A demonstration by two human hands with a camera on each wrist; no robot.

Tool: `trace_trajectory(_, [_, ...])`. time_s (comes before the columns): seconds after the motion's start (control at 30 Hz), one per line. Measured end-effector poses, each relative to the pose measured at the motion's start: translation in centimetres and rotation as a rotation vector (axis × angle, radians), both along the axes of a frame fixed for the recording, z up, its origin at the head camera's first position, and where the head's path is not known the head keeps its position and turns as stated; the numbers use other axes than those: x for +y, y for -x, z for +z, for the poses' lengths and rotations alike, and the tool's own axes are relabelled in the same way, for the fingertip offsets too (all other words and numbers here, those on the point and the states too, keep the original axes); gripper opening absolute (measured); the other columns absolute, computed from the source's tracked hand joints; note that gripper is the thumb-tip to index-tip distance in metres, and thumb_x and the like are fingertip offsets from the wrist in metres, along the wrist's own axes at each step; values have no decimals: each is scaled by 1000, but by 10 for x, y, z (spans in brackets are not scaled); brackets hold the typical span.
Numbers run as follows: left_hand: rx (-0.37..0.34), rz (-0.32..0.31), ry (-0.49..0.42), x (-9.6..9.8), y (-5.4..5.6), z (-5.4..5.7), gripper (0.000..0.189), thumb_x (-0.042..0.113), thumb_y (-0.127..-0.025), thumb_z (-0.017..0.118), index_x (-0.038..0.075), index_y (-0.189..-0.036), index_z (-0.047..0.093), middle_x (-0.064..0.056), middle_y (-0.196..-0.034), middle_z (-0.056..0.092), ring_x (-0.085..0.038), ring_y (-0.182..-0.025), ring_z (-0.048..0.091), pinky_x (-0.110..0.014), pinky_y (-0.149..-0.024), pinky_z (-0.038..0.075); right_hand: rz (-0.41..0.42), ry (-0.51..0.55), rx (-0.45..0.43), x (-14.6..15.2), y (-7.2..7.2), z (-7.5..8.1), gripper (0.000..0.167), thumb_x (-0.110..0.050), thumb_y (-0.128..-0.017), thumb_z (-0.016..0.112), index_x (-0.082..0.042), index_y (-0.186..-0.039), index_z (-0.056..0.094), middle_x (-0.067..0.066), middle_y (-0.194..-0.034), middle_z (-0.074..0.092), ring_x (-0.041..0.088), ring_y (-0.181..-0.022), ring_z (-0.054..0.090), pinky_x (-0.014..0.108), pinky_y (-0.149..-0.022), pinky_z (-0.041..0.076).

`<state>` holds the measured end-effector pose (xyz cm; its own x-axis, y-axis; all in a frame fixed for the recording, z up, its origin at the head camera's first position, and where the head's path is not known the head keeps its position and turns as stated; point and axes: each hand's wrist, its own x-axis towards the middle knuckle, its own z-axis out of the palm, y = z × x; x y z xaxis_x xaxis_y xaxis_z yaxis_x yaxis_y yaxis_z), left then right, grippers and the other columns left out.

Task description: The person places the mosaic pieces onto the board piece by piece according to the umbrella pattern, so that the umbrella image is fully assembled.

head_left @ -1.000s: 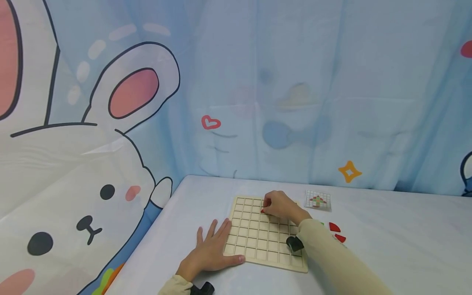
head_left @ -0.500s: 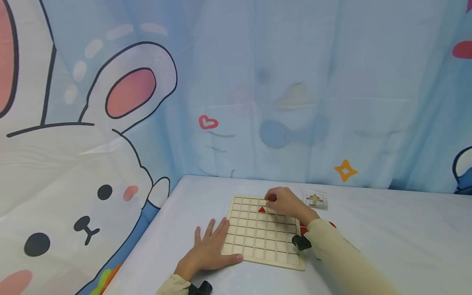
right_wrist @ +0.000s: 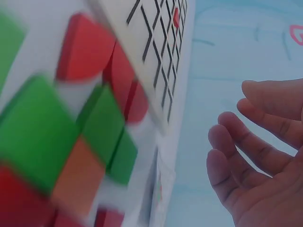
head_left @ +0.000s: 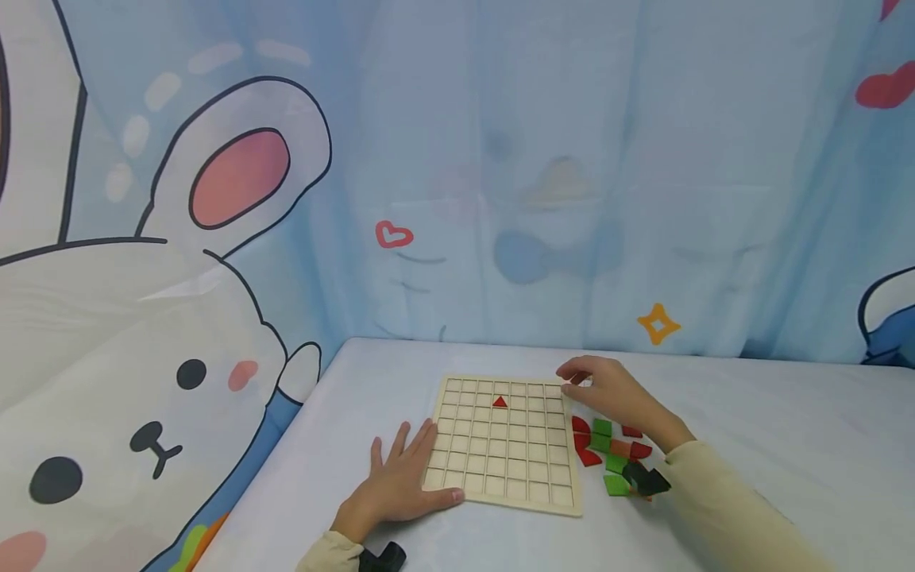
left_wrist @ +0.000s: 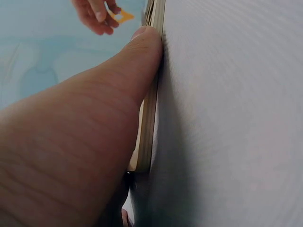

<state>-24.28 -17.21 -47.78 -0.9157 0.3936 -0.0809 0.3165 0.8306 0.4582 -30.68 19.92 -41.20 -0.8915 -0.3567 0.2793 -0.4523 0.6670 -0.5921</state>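
1. Blue printed backdrop (head_left: 429,286), bear print at left; closes off the far and left sides of the work area.
2. White-covered table (head_left: 786,421): far edge meets the backdrop, left edge slants toward the viewer, right side runs out of view. Wide stretch of cloth right of the right sleeve (head_left: 736,500), narrower strip between board and far edge.
3. Grid board (head_left: 506,449), pale wood, lies flat mid-table, slightly turned; raised rim, near edge facing the person.
4. Right hand (head_left: 618,391): at the far right corner of the board, fingers loosely bent, thumb and fingertips apart, nothing between them. Its forearm reaches in from the right, past the loose pieces.
5. Left hand (head_left: 400,481): spread flat, fingers touching the board's left edge, thumb along its near edge.
6. Loose pieces, just right of the board: red curved pieces (head_left: 582,426), green squares (head_left: 602,427), orange piece (head_left: 620,449). Right wrist camera (head_left: 646,480) blocks part of the group.
7. Probably a small card (right_wrist: 160,191), seen nearly edge-on beyond the pieces; blurred.
8. Red triangle (head_left: 500,403): in one cell, second row from the far edge, around mid-row.
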Motion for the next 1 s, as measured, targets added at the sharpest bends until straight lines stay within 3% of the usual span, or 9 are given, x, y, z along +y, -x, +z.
trace_trajectory(0.3, [-16,3,38,4,-7,17,118,77,-91,66,4,-171,19,-10,-178,17,-42,-163,3,-76,-118,-7,-76,-61,-32,41,-16,-3,31,-11,-98,76,2,-125,74,9,-112,74,26,-100,64,41,-81,57])
trace_trajectory(0.63, [-11,-4,21,3,-6,15,117,76,-92,66,3,-171,19,-10,-178,16,-43,-163,2,-77,-118,-7,-96,-99,-104,63,-25,-8,32,-11,-94,82,3,-122,74,2,-100,70,23,-93,61,37,-77,57])
trace_trajectory(1.0, [-11,-9,20,3,-7,14,116,74,-93,66,3,-171,18,-10,-179,16,-42,-163,1,-76,-118,-8,-112,-126,-248,73,-21,-26,24,-13,-93,84,0,-109,71,1,-84,60,19,-78,56,30,-67,53])
